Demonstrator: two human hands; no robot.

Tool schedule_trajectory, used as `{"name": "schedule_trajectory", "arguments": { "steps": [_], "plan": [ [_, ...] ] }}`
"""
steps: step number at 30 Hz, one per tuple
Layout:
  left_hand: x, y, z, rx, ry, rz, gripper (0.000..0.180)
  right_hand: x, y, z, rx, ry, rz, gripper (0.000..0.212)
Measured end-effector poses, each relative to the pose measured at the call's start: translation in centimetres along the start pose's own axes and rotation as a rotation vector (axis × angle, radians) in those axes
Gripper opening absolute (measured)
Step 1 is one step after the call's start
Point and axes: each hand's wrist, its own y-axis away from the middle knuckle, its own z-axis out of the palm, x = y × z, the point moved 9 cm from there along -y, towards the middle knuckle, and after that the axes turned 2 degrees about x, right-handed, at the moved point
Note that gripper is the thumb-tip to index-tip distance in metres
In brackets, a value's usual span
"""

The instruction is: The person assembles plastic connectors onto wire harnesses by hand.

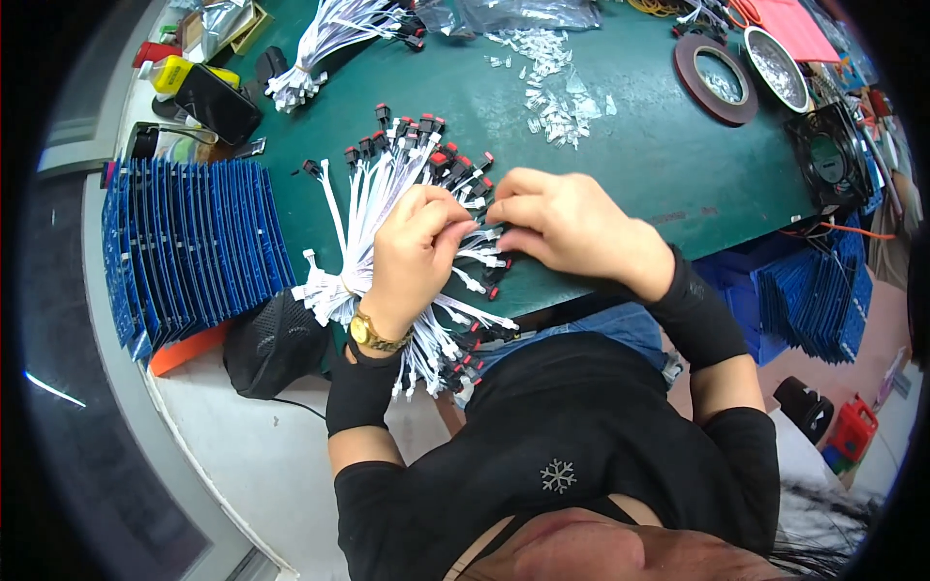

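The tied bundle of white cables [363, 228] fans out left of centre on the green surface [659, 165], its near edge hanging past the table's rim. Black-and-red connectors [426, 123] tip many strands. At its right side, the left hand [412, 252] has its grip drawn together, thumb against fingertips, whatever it pinches being hidden; the right hand [562, 218] curls beside it, and whether its grip meets cannot be told. The work seems under way, strand by strand, but finished ends cannot be told from unfinished ones. Loose clear plastic pieces [557, 121] lie beyond the hands, and a second cable bundle [329, 44], far left, appears to be waiting. Blue circuit boards [194, 252] stand in a row at left. Farther out, any print on the yellow bottle [170, 75] is too small to read, and the black phone [218, 105] shows no legible wording.
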Motion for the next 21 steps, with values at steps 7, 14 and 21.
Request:
{"name": "schedule_trajectory", "arguments": {
  "steps": [7,14,21],
  "plan": [
    [-0.3,0.0,1.2,-0.221,0.027,0.001,0.011,-2.2,2.3,1.5,0.09,0.063,0.005,0.012],
    [0.1,0.5,2.1,-0.316,-0.016,0.018,0.02,-3.4,3.9,1.6,0.187,0.107,-0.047,0.013],
    [1.5,0.3,2.9,-0.297,-0.173,0.134,0.013,-6.5,5.6,5.3,0.152,0.002,-0.076,0.01]
  ]
}}
